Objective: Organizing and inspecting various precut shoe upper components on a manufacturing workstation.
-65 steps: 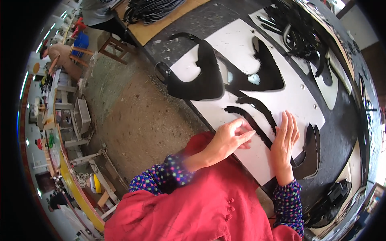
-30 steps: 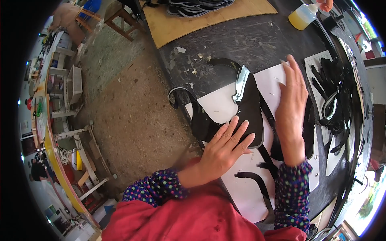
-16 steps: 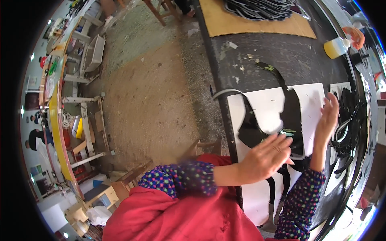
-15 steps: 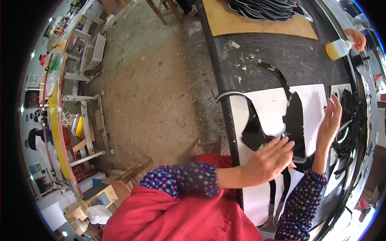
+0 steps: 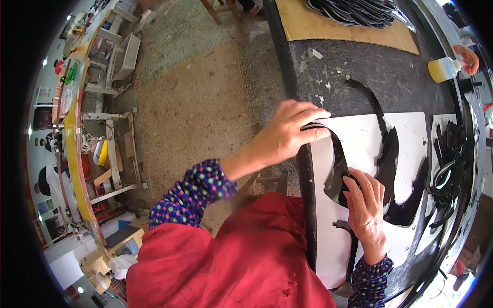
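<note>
My left hand (image 5: 287, 132) is closed at the table's left edge, thumb and fingers pinching the narrow curved end of a flat, flexible black piece (image 5: 337, 163). This piece arcs down over a white sheet (image 5: 354, 127). My right hand (image 5: 366, 208) bends its fingers onto the piece's wider lower end; its fingertips are partly hidden, so I cannot tell how firmly they grip. Just right of that hand lies another black curved piece (image 5: 389, 159), its strap reaching up past the sheet. A further black piece (image 5: 411, 205) lies beside it, and a dark strip (image 5: 353, 251) below.
Stacked black pieces (image 5: 354, 11) rest on cardboard (image 5: 349, 34) at the table's far end. A bottle of yellow liquid (image 5: 442, 70) stands far right. Black scraps (image 5: 446, 169) heap along the right side. A wooden stool (image 5: 267, 184) is by the table's left edge.
My left hand has moved up and left to the black piece's narrow end. My right hand has come down and left onto its wider part. Another black piece now lies farther right.
</note>
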Available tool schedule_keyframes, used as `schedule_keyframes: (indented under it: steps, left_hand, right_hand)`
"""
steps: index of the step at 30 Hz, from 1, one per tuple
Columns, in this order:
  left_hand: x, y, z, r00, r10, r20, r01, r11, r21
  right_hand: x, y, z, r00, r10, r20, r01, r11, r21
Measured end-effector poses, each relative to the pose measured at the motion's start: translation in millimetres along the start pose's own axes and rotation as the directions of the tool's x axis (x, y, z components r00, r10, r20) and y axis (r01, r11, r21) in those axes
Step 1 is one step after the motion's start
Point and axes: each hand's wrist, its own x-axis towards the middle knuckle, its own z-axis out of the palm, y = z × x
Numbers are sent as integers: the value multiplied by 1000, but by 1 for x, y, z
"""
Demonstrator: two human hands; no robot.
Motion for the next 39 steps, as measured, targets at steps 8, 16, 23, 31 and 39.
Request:
schedule_keyframes:
  steps: [8,16,23,31,39]
  left_hand:
    - [64,-24,-18,878,146,455,-53,976,-211]
    - [100,-21,-25,705,10,709,153,974,-166]
    - [110,-41,-13,695,33,718,190,955,-228]
    - [110,-53,-9,679,86,729,227,920,-319]
    - [97,-62,-6,771,100,629,254,858,-448]
  right_hand:
    - [-1,4,5,999,36,-3,-36,999,-6]
    - [5,5,-2,999,-13,32,13,1000,-6]
    - [14,4,-4,1000,-25,8,25,999,-40]
    - [73,-3,-4,933,287,-216,-242,947,212]
    - [95,0,39,833,532,-155,-472,828,303]
